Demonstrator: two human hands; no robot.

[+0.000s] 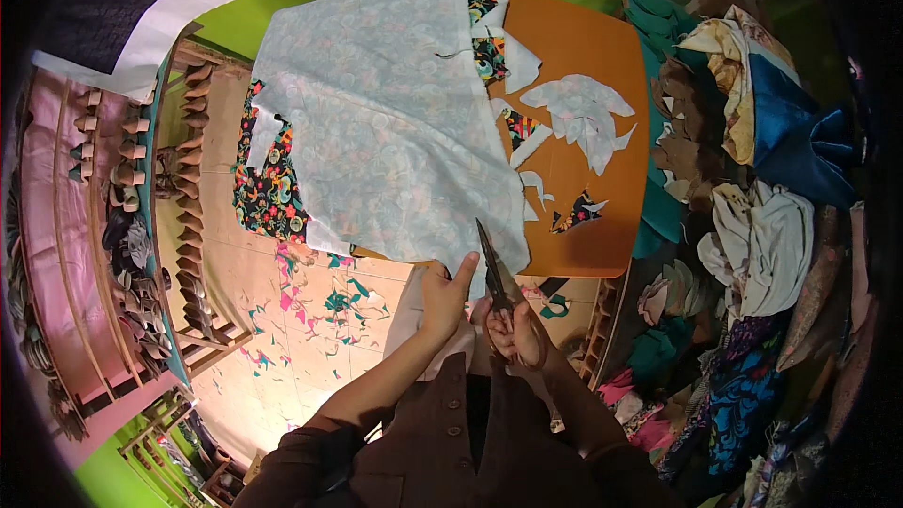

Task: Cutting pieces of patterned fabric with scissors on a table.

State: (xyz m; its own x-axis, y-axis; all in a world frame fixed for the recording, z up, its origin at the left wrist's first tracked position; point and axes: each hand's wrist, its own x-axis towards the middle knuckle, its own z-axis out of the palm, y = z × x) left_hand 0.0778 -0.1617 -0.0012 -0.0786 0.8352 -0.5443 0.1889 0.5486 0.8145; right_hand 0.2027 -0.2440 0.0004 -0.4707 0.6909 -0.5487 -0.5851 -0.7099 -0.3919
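A large sheet of fabric [395, 132], pale side up, covers most of the orange table [602, 235]. Its near edge hangs toward me, and my left hand [446, 299] grips that edge with the thumb on top and the fingers curled. In my right hand [519, 334] is a pair of dark scissors [494, 268], blades pointing up and away over the fabric's near right part. The blades look nearly closed. Black cloth with a bright floral print [270, 183] shows at the left, where the fabric's other face is turned up.
Cut fabric pieces [578, 113] and a small printed scrap [576, 214] lie on the table's right side. Colourful scraps [343, 301] litter the tiled floor. Wooden racks of shoe forms [193, 188] stand at left; heaped cloth [762, 245] crowds the right.
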